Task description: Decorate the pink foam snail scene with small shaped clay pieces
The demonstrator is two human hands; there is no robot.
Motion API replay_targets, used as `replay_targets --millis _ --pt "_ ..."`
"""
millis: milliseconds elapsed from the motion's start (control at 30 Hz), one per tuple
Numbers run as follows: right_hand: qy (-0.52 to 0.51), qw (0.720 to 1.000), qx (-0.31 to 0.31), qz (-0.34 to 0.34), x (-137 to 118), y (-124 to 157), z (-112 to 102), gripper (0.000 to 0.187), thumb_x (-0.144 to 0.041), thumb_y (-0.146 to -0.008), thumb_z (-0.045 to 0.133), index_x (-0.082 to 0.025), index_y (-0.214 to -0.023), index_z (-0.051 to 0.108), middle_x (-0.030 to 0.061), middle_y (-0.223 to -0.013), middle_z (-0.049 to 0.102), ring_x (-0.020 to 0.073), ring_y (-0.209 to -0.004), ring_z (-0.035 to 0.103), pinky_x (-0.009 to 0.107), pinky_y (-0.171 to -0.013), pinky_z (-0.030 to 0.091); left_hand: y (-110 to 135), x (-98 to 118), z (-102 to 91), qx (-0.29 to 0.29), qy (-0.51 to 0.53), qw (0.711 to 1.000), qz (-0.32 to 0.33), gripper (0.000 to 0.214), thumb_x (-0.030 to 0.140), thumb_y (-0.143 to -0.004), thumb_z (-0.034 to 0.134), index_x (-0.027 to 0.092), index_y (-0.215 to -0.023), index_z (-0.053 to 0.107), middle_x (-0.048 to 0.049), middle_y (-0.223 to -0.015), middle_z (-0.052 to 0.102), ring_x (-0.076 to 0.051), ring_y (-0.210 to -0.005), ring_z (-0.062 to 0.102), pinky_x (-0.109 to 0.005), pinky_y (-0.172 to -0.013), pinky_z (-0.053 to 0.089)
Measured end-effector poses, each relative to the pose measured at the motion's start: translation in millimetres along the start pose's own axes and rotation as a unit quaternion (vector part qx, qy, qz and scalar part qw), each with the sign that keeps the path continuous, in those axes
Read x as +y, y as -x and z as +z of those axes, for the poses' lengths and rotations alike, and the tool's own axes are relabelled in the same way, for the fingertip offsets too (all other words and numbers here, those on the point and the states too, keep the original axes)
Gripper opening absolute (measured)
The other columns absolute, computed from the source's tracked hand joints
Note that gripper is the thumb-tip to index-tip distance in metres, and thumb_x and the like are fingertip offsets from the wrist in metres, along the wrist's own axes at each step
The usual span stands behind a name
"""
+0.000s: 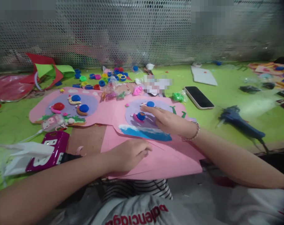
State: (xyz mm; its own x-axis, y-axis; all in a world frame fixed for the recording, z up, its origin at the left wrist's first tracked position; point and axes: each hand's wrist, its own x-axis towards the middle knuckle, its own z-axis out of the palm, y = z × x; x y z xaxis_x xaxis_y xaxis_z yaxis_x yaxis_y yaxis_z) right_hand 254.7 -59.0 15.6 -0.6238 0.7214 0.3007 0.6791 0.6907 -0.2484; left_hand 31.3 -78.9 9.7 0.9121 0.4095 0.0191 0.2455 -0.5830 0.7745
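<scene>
A pink foam sheet (pixel 156 159) lies in front of me on the green table (pixel 237 103). It carries a lilac disc (pixel 137 109), a blue wave shape (pixel 144 132) and blue bottle caps (pixel 150 103). My right hand (pixel 166 120) lies flat on the lilac disc, fingers stretched toward a blue cap (pixel 141 116) and touching beside it. My left hand (pixel 130 154) rests on the pink sheet's near part, fingers curled loosely under; nothing shows in it. A second pink craft board (pixel 69 109) with red and blue caps lies to the left.
A blue glue gun (pixel 240 122) lies at the right, a phone (pixel 199 97) beyond my right hand. Several coloured bottle caps (pixel 102 78) and foam scraps sit at the back. A purple power strip (pixel 50 150) is near left. A perforated metal screen (pixel 142 31) closes the back.
</scene>
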Motion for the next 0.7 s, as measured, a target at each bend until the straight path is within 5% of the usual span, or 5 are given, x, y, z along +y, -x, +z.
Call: replay_targets --millis 267,433,700 --pt "0.018 1.0 -0.021 -0.004 -2.6 -0.4 -5.4 0.062 0.005 -0.075 0.031 -0.01 -0.135 0.03 0.0154 -0.128 0.053 0.0221 -0.125 0.044 0.045 -0.097 0.045 1.0 -3.8 3.1 0.0 -0.016 0.999 0.039 0.025 0.008 -0.082 0.036 0.013 -0.098 0.054 -0.0086 -0.089 0.064 -0.015 -0.083 0.057 -0.028 -0.077 0.046" --pt "0.045 0.997 -0.045 -0.035 0.0 2.0 -1.5 0.065 0.001 -0.078 0.035 -0.005 -0.14 0.019 0.0189 -0.133 0.047 0.0258 -0.134 0.031 0.048 -0.099 0.043 0.1 -1.4 3.8 -0.006 -0.046 0.997 0.062 0.025 0.019 -0.09 0.034 0.011 -0.097 0.057 -0.0106 -0.093 0.065 -0.017 -0.087 0.058 -0.03 -0.082 0.045" --pt "0.087 0.992 -0.09 -0.025 0.1 2.6 -1.3 0.062 -0.009 -0.082 0.041 -0.004 -0.141 0.022 0.0225 -0.137 0.041 0.0303 -0.134 0.03 0.05 -0.099 0.042 -0.1 1.1 2.9 -0.014 -0.062 0.996 0.06 0.029 0.023 -0.091 0.033 0.01 -0.097 0.058 -0.0108 -0.094 0.065 -0.018 -0.087 0.058 -0.029 -0.081 0.044"
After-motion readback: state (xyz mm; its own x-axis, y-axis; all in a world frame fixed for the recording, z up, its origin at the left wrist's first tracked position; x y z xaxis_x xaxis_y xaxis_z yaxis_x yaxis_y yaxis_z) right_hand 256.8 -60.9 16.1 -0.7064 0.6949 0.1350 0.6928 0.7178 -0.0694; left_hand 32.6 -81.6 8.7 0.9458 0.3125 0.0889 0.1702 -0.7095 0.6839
